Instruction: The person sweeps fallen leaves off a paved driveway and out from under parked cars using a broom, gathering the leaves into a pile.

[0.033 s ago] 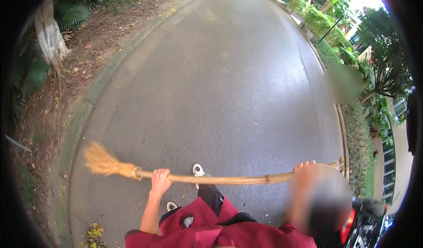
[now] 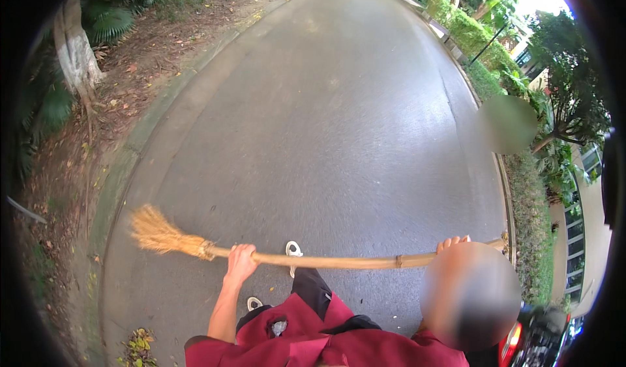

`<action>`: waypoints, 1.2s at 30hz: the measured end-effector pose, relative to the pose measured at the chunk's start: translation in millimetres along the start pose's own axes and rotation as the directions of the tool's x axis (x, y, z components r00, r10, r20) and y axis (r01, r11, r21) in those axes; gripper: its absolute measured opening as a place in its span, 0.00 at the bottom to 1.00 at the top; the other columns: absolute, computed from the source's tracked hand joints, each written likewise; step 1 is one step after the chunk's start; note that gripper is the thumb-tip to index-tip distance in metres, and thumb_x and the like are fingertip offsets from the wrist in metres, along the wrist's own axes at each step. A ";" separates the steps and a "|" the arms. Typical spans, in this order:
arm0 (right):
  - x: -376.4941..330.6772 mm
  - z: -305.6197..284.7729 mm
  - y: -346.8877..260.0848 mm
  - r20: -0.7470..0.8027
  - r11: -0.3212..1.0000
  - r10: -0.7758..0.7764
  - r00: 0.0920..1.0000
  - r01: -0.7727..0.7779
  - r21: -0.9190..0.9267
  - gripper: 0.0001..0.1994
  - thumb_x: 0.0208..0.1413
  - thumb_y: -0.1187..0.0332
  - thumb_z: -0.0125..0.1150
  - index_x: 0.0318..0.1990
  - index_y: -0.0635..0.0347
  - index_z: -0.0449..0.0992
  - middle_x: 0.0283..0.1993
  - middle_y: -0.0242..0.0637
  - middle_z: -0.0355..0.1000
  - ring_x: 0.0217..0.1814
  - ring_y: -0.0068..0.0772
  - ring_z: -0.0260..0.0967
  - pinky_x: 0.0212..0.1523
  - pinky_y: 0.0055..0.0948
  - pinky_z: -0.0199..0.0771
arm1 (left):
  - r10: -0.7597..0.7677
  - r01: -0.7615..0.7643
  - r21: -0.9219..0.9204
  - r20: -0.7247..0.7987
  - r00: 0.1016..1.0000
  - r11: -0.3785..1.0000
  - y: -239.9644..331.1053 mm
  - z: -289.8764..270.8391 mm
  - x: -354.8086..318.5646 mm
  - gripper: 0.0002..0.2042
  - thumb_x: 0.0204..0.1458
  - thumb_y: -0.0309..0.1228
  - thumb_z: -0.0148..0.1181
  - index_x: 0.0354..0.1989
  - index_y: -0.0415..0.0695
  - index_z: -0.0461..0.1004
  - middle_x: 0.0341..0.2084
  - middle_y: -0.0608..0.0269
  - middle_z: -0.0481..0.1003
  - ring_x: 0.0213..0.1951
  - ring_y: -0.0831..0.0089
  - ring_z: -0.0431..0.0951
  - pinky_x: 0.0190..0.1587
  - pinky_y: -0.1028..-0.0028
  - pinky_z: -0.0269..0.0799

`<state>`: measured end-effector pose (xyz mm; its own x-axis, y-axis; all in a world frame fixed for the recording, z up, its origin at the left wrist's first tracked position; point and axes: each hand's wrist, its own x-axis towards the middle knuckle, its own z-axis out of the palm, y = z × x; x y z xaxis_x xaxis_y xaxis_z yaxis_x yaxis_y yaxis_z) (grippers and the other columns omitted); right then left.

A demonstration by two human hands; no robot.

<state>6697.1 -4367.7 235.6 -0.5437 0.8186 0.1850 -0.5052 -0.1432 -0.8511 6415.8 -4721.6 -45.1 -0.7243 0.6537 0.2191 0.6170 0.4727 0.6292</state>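
Observation:
A long broom (image 2: 339,261) with a pale wooden pole lies almost level across the front of my body. Its bushy straw head (image 2: 163,232) points left, over the road near the left kerb. My left hand (image 2: 242,260) is wrapped round the pole close to the straw head's binding. Toward the pole's far right end, my right hand (image 2: 451,244) is closed on it. Only the fingers of that hand show well, as a blurred round patch covers the wrist and forearm.
A wet grey road (image 2: 293,119) stretches ahead between kerbs. Left are a whitish tree trunk (image 2: 77,54) and leaf-strewn soil; right, a hedge (image 2: 529,210) and a building. A dark car (image 2: 541,334) stands at lower right. Yellow leaves (image 2: 138,351) lie at lower left.
The broom has shifted slightly right and up, its straw head most of all. Both hands have moved a little with it and keep their grip.

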 end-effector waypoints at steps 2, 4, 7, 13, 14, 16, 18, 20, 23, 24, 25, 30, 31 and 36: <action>-21.6 28.6 -10.4 -0.010 0.998 -0.042 0.999 0.042 -0.043 0.17 0.62 0.60 0.46 0.20 0.48 0.56 0.13 0.26 0.49 0.15 0.22 0.51 0.22 0.27 0.58 | -0.052 0.052 0.009 0.029 0.998 0.999 -6.5 -3.9 -24.3 0.10 0.35 0.30 0.64 0.20 0.42 0.68 0.22 0.54 0.72 0.32 0.52 0.72 0.36 0.58 0.63; -27.5 65.3 -34.2 0.047 0.995 -0.099 0.994 0.098 0.024 0.16 0.61 0.63 0.48 0.20 0.48 0.57 0.14 0.25 0.49 0.14 0.21 0.49 0.18 0.26 0.55 | -0.119 0.124 -0.087 0.056 0.991 0.989 13.1 10.8 -46.6 0.11 0.33 0.30 0.66 0.20 0.42 0.68 0.22 0.52 0.72 0.31 0.50 0.72 0.35 0.56 0.63; -37.5 78.8 7.1 0.161 0.989 0.109 0.981 -0.091 -0.115 0.16 0.55 0.68 0.53 0.19 0.47 0.54 0.14 0.22 0.48 0.12 0.18 0.45 0.12 0.23 0.47 | -0.197 0.199 -0.090 0.034 0.980 0.976 31.1 45.0 -209.0 0.11 0.33 0.28 0.67 0.19 0.42 0.67 0.20 0.49 0.71 0.28 0.49 0.72 0.31 0.56 0.63; -100.4 6.3 63.9 0.184 0.860 0.493 0.850 -0.508 0.041 0.19 0.50 0.71 0.62 0.17 0.51 0.56 0.14 0.27 0.54 0.15 0.25 0.53 0.19 0.31 0.58 | -0.591 0.593 0.016 0.106 0.800 0.805 51.4 48.3 -352.9 0.12 0.36 0.33 0.70 0.24 0.39 0.76 0.24 0.44 0.75 0.30 0.45 0.76 0.33 0.56 0.70; -109.0 -15.0 52.5 0.179 0.847 0.513 0.840 -0.529 0.055 0.18 0.51 0.69 0.60 0.17 0.50 0.56 0.14 0.26 0.53 0.16 0.25 0.52 0.20 0.31 0.57 | -0.612 0.606 0.088 0.115 0.782 0.790 67.6 47.2 -368.9 0.11 0.37 0.33 0.68 0.27 0.39 0.76 0.26 0.44 0.76 0.32 0.46 0.76 0.38 0.55 0.70; -126.4 -63.2 18.4 0.240 0.877 0.456 0.857 -0.478 0.043 0.17 0.50 0.65 0.59 0.16 0.50 0.56 0.14 0.26 0.50 0.17 0.25 0.50 0.22 0.30 0.53 | -0.519 0.508 0.185 0.012 0.855 0.841 81.3 63.7 -403.2 0.12 0.40 0.31 0.64 0.34 0.40 0.76 0.32 0.46 0.76 0.38 0.49 0.75 0.46 0.53 0.66; -152.7 -130.1 -24.7 0.067 0.942 0.334 0.940 -0.329 -0.066 0.17 0.49 0.65 0.59 0.16 0.49 0.56 0.15 0.25 0.50 0.17 0.24 0.48 0.21 0.29 0.52 | -0.371 0.374 0.251 -0.059 0.927 0.893 118.1 90.9 -436.1 0.13 0.40 0.30 0.62 0.36 0.42 0.75 0.33 0.49 0.75 0.40 0.52 0.73 0.48 0.53 0.63; -183.5 -217.1 -117.4 -0.104 0.974 0.178 0.979 -0.190 -0.120 0.17 0.50 0.65 0.56 0.15 0.49 0.55 0.14 0.25 0.50 0.16 0.24 0.48 0.20 0.29 0.52 | -0.236 0.230 0.137 0.026 0.971 0.963 202.8 139.9 -388.8 0.11 0.39 0.29 0.62 0.33 0.44 0.74 0.30 0.54 0.73 0.38 0.55 0.73 0.45 0.56 0.63; -230.3 -307.2 -221.9 -0.300 0.993 -0.063 0.952 0.029 -0.114 0.18 0.52 0.65 0.53 0.14 0.48 0.54 0.13 0.25 0.49 0.15 0.24 0.48 0.19 0.28 0.51 | -0.013 0.014 -0.012 0.048 0.999 1.000 308.6 188.6 -333.8 0.08 0.37 0.28 0.62 0.28 0.47 0.73 0.25 0.60 0.71 0.35 0.59 0.72 0.42 0.60 0.62; -256.1 -329.5 -265.1 -0.387 0.974 -0.204 0.899 0.147 -0.172 0.18 0.53 0.65 0.52 0.14 0.48 0.54 0.12 0.24 0.49 0.14 0.24 0.48 0.18 0.28 0.51 | 0.098 -0.092 -0.097 0.055 0.994 0.991 346.0 212.8 -311.8 0.07 0.37 0.28 0.62 0.27 0.48 0.73 0.24 0.62 0.70 0.34 0.61 0.71 0.40 0.61 0.61; -280.0 -347.9 -299.4 -0.465 0.937 -0.335 0.819 0.239 -0.254 0.18 0.53 0.65 0.51 0.14 0.47 0.54 0.12 0.24 0.49 0.14 0.24 0.48 0.18 0.28 0.51 | 0.189 -0.177 -0.166 0.058 0.980 0.970 382.2 232.9 -298.7 0.06 0.36 0.28 0.62 0.25 0.49 0.73 0.22 0.64 0.70 0.33 0.62 0.71 0.39 0.63 0.61; -396.7 -367.8 -408.5 -0.382 0.784 -0.601 0.702 0.425 -0.452 0.18 0.56 0.59 0.50 0.15 0.46 0.56 0.13 0.22 0.47 0.14 0.23 0.46 0.19 0.26 0.52 | 0.478 -0.371 -0.452 0.147 0.866 0.811 495.5 325.9 -235.1 0.08 0.37 0.30 0.65 0.21 0.49 0.70 0.20 0.66 0.68 0.32 0.64 0.69 0.39 0.65 0.61; -409.0 -370.2 -413.3 -0.370 0.781 -0.603 0.707 0.428 -0.455 0.18 0.56 0.59 0.50 0.15 0.46 0.56 0.13 0.22 0.47 0.14 0.23 0.46 0.19 0.26 0.52 | 0.518 -0.377 -0.489 0.192 0.833 0.787 507.7 343.5 -226.2 0.10 0.36 0.31 0.67 0.21 0.49 0.69 0.20 0.66 0.68 0.32 0.64 0.69 0.39 0.65 0.61; -425.0 -366.6 -420.1 -0.188 0.809 -0.433 0.882 0.287 -0.513 0.15 0.57 0.57 0.48 0.20 0.49 0.63 0.17 0.24 0.53 0.21 0.26 0.54 0.27 0.29 0.60 | 0.457 -0.328 -0.480 0.179 0.871 0.814 489.0 377.5 -266.8 0.12 0.34 0.33 0.68 0.20 0.48 0.68 0.21 0.66 0.69 0.33 0.63 0.71 0.39 0.64 0.62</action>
<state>7386.1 -4451.7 334.3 -0.1346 0.8884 0.4389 -0.2205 0.4049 -0.8874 7027.0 -4441.9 -77.4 -0.2941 0.8915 0.3445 0.5915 -0.1133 0.7983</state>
